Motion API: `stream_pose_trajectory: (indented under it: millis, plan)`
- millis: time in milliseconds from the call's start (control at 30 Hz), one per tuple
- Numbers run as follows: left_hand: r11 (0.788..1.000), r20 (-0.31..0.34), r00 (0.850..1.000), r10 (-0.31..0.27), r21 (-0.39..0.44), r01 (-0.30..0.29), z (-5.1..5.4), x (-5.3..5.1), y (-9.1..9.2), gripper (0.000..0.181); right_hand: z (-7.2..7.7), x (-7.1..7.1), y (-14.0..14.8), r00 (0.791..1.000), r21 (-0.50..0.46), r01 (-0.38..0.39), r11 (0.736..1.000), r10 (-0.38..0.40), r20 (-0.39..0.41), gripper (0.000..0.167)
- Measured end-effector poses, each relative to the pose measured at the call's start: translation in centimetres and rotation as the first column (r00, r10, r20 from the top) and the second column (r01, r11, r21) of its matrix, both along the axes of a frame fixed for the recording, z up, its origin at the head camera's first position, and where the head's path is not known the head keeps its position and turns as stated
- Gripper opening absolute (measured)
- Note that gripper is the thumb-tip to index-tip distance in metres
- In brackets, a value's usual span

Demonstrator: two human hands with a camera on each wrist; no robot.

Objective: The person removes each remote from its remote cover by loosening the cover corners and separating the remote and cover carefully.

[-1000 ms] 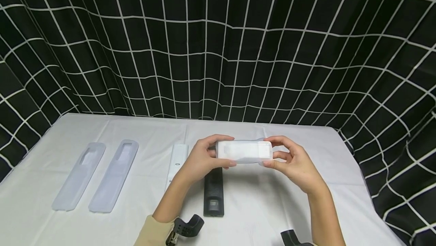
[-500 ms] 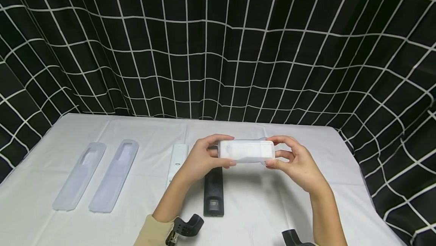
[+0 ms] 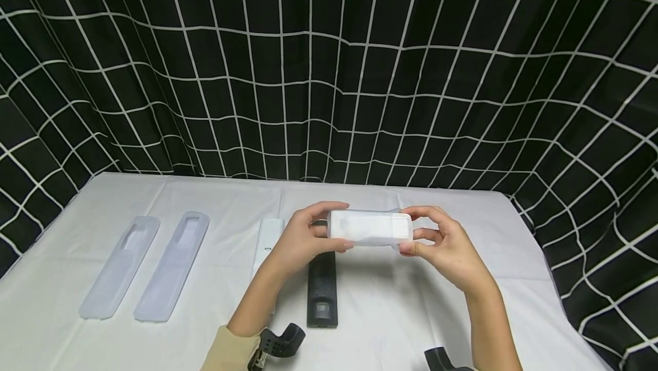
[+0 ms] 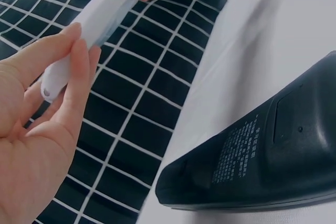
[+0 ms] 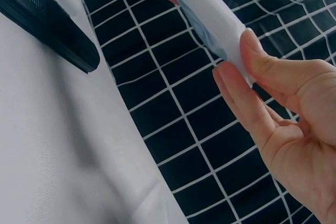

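Both hands hold a white remote control [image 3: 372, 227] level above the table, its plain side towards the head camera. A translucent cover [image 5: 202, 27] wraps it; how far the cover reaches is hard to tell. My left hand [image 3: 303, 242] pinches the left end between thumb and fingers. At the other end, my right hand [image 3: 446, 244] pinches the remote and the cover's flared edge. In the left wrist view, a small hole shows at the held end [image 4: 50, 88]. The remote's other side is turned away from the head camera.
Below the left hand lies a black remote control [image 3: 322, 291]. A white remote [image 3: 266, 240] lies beside it, partly hidden by the left forearm. Two translucent covers [image 3: 120, 268] rest side by side at the left. A black grid-patterned curtain [image 3: 329, 74] hangs behind the table.
The held remote and right hand moved slightly right, then slightly back left. Both hands keep their grip, and the things on the table stay in place.
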State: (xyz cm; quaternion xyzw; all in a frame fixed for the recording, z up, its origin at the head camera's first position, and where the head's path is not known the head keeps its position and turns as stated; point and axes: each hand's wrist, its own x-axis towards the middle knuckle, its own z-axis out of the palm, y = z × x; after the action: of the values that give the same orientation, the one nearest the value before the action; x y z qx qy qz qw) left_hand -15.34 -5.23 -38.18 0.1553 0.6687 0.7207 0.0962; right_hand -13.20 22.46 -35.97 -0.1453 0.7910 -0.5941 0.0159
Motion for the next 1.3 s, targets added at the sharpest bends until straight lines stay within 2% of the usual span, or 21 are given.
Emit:
stream_pose_trajectory:
  millis: [200, 333, 500, 800, 1000, 1133, 1300]
  plan:
    - [1.0, 0.017, 1.0, 0.017, 0.025, -0.017, -0.2, -0.2, 0.0, 0.058, 0.0, 0.0, 0.0, 0.999, 0.026, 0.021, 0.999, -0.022, 0.028, 0.061]
    - [0.994, 0.031, 0.996, 0.08, 0.067, -0.082, -0.3, -0.2, 0.1, 0.046, 0.0, 0.0, 0.1, 0.999, 0.038, 0.033, 0.999, -0.034, 0.033, 0.061]
    - [0.979, 0.021, 0.984, 0.175, 0.103, -0.176, -0.4, -0.1, 0.3, 0.034, 0.0, -0.1, 0.3, 0.998, 0.04, 0.053, 0.998, -0.054, 0.028, 0.063]
    - [0.959, -0.022, 0.967, 0.253, 0.137, -0.248, -0.4, 0.0, 1.0, 0.022, -0.2, -0.3, 0.2, 0.999, 0.005, 0.035, 0.999, -0.035, -0.006, 0.063]
    - [0.939, -0.005, 0.95, 0.312, 0.156, -0.308, -0.4, 0.0, 1.1, 0.014, -0.4, -0.3, -0.1, 0.999, 0.007, 0.037, 0.999, -0.037, -0.024, 0.061]
    - [0.934, 0.014, 0.946, 0.325, 0.151, -0.323, -0.4, 0.0, 1.2, 0.013, -0.5, -0.3, -0.3, 0.999, 0.011, 0.04, 0.999, -0.039, -0.028, 0.06]
    - [0.952, -0.026, 0.954, 0.298, 0.086, -0.295, -0.5, 0.0, 1.2, 0.014, -0.5, -0.4, -0.3, 0.998, 0.024, 0.042, 0.999, -0.041, -0.051, 0.059]
